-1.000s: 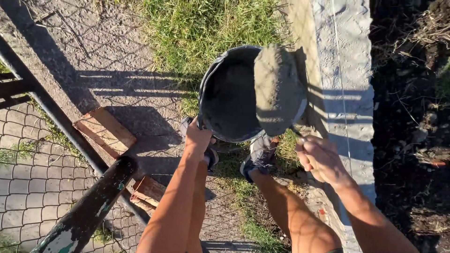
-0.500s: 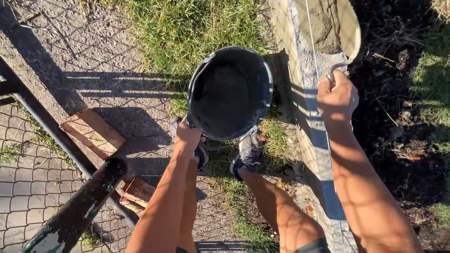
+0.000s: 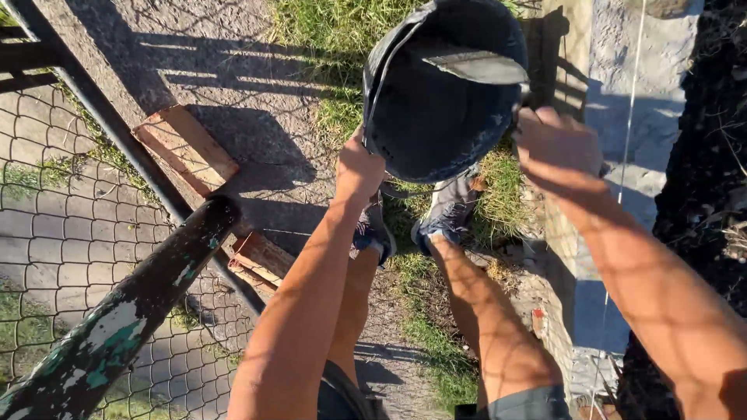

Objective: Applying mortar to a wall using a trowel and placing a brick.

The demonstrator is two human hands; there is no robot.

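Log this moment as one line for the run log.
left hand: grips bucket rim | right hand: holds trowel inside bucket | beside concrete wall

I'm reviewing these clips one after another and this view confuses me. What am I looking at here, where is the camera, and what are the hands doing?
There is no machine here. The camera sits on a person's head and looks straight down, so you see their own arms, legs and shoes from above.

The left hand grips the rim of a dark bucket. The right hand holds a trowel whose blade reaches into the bucket's mouth.

On the ground lie grass, a paved strip with a brick, and to the right a low concrete wall with a taut string line along it. At lower left stand a chain-link fence and a post with peeling paint.
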